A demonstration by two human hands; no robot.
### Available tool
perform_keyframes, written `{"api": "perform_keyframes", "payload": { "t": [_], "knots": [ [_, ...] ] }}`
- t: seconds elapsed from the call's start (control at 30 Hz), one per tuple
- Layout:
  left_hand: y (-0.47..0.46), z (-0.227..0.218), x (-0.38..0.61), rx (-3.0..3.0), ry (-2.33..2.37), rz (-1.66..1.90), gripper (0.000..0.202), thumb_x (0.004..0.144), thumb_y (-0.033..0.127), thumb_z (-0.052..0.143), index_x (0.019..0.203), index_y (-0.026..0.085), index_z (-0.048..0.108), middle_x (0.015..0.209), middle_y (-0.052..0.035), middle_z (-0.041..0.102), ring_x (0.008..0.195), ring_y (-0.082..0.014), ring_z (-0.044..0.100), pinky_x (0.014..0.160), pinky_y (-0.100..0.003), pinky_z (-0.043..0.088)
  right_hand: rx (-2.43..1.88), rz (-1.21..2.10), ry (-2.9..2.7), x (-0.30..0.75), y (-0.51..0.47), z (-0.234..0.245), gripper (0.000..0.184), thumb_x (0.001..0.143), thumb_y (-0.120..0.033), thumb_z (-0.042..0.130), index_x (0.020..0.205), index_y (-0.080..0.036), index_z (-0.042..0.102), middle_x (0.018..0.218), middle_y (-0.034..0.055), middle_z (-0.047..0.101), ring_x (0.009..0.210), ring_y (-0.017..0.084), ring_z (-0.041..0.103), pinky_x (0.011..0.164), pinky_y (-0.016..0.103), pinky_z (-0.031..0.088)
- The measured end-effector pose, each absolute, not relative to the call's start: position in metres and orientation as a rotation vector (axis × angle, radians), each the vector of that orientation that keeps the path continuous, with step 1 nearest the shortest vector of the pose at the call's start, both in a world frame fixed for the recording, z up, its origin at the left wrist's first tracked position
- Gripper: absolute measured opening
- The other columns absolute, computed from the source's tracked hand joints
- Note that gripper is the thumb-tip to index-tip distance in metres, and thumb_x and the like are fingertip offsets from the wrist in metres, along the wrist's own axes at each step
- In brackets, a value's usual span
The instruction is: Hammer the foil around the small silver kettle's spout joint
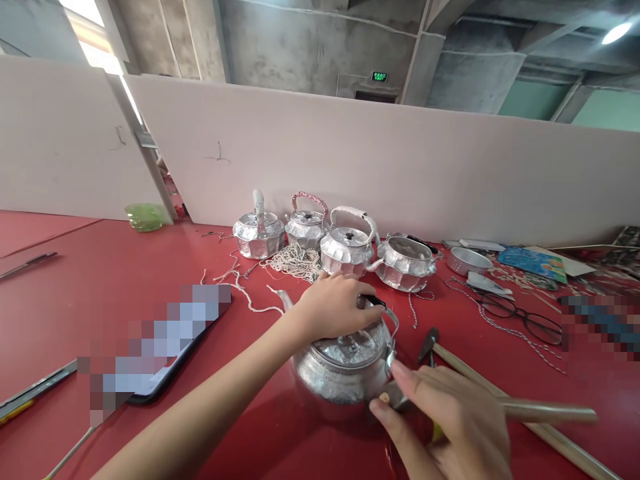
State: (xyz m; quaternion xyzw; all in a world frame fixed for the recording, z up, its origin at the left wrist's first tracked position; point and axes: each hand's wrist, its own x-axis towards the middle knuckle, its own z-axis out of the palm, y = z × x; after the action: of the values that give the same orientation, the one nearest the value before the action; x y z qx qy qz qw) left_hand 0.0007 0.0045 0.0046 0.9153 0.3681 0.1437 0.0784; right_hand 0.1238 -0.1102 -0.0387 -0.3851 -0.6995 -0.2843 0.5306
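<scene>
A small embossed silver kettle (pixel 340 377) stands on the red table (pixel 100 293) in front of me. My left hand (pixel 335 305) reaches over its lid and is closed round the kettle's black handle (pixel 375 301). My right hand (pixel 450 420) is at the kettle's right side, thumb and fingers pinched on a small metal piece (pixel 397 397) against the kettle's wall. A hammer (pixel 450 357) with a wooden shaft lies just right of the kettle, beside my right hand.
Several finished silver kettles (pixel 345 250) stand in a row by the pink partition (pixel 350 160), with a heap of string (pixel 295 261) among them. Glasses (pixel 523 319), a small pan (pixel 467 260), a phone (pixel 165 353), a green bowl (pixel 145 217) and metal rods (pixel 30 393) lie around.
</scene>
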Motion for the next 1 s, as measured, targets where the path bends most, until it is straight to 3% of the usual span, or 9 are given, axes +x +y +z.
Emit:
{"api": "perform_keyframes", "payload": {
  "t": [0.17,0.7,1.0],
  "knots": [
    [0.0051,0.0036,-0.0003,2.731,1.102,0.452,0.038,0.082,0.047,0.037,0.105,0.026,0.060,0.100,-0.0039,0.063,0.096,-0.0235,0.053,0.079,-0.040,0.041,-0.907,-0.707,-1.657,0.1259,-0.1102,-0.0397,0.021,0.070,-0.017,0.062,0.091,-0.013,0.058,0.066,-0.0012,0.059,0.062,0.009,0.054,0.060,0.024,0.045],
    [0.0058,0.0028,-0.0003,2.738,1.092,0.454,0.040,0.083,0.048,0.036,0.106,0.026,0.059,0.100,-0.0042,0.063,0.097,-0.0235,0.052,0.082,-0.041,0.039,-0.937,-0.640,-1.689,0.1278,-0.1083,-0.0350,0.014,0.074,-0.020,0.058,0.085,-0.013,0.056,0.060,-0.0025,0.057,0.054,0.007,0.053,0.051,0.021,0.043],
    [0.0049,0.0036,-0.0012,2.734,1.088,0.456,0.039,0.083,0.048,0.036,0.106,0.026,0.059,0.100,-0.0037,0.063,0.096,-0.0230,0.053,0.080,-0.040,0.040,-0.919,-0.691,-1.635,0.1301,-0.1080,-0.0401,0.021,0.071,-0.018,0.061,0.091,-0.014,0.058,0.066,-0.0008,0.059,0.058,0.009,0.054,0.055,0.023,0.045]
  ]
}}
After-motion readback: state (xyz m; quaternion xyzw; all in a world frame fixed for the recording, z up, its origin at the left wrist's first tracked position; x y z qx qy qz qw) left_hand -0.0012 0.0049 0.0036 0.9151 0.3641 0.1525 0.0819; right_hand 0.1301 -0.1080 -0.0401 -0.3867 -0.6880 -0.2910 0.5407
